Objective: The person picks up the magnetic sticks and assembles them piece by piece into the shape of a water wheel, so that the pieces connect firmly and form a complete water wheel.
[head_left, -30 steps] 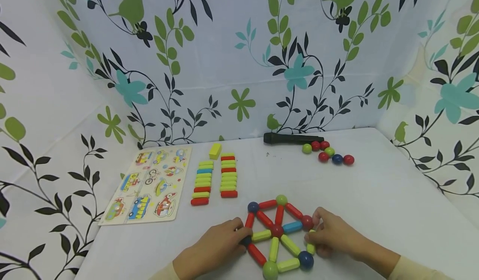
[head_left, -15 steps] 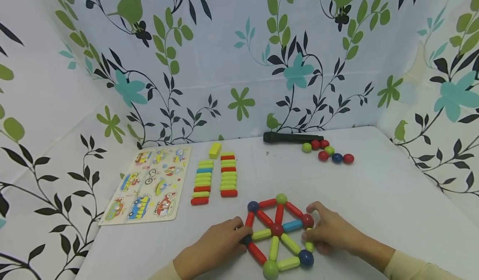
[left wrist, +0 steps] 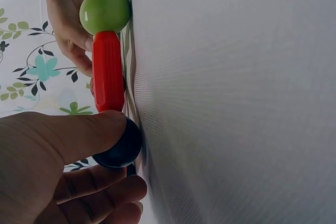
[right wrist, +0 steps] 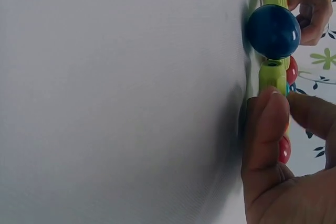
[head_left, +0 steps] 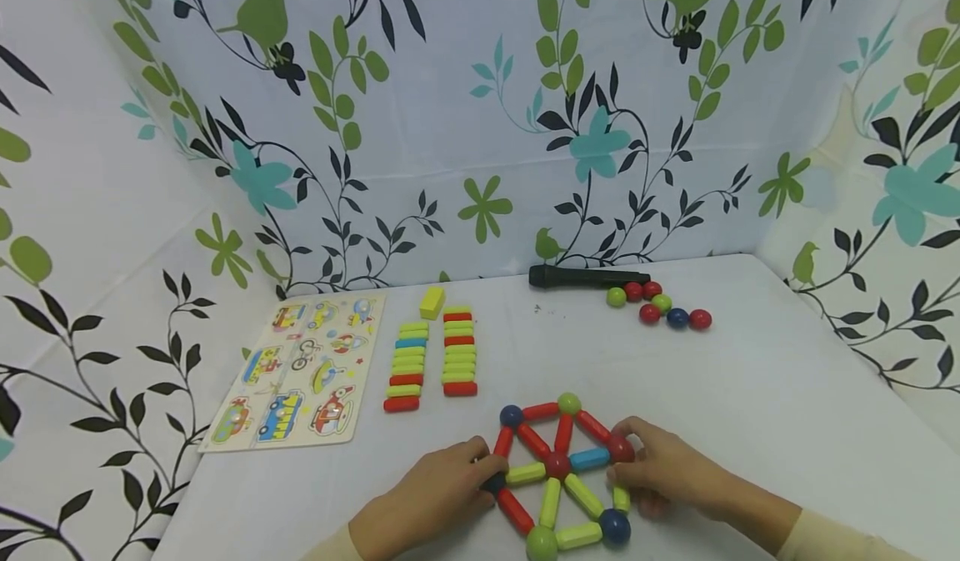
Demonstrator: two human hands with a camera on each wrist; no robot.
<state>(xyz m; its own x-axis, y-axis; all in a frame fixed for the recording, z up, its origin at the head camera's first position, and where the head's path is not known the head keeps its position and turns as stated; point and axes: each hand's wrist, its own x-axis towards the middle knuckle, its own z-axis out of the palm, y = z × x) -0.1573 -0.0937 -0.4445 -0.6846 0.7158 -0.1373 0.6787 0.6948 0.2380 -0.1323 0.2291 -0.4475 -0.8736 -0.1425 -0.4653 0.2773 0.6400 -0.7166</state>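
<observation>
A flat wheel of magnetic rods and balls lies on the table, with a red ball (head_left: 557, 466) at its hub. My left hand (head_left: 442, 490) grips the dark blue ball (left wrist: 123, 148) at the wheel's left corner; a red rod (left wrist: 108, 72) runs from it to a green ball (left wrist: 105, 11). On the right side, my right hand (head_left: 667, 465) pinches a light green rod (right wrist: 272, 76) between thumb and fingers. That rod's end, with a small hole showing, sits close by another blue ball (right wrist: 274, 31). The index finger is at the right red ball (head_left: 620, 448), partly covering it.
Two columns of loose rods (head_left: 459, 351) lie behind the wheel, with a yellow block (head_left: 432, 303) near them. A vehicle puzzle board (head_left: 300, 369) is at the left. Several loose balls (head_left: 677, 318) and a black microphone (head_left: 585, 277) lie at the back right.
The right index finger lifted off the red ball's outer side and has come down onto it. The wheel's right side shifted very slightly. The left hand keeps its grip.
</observation>
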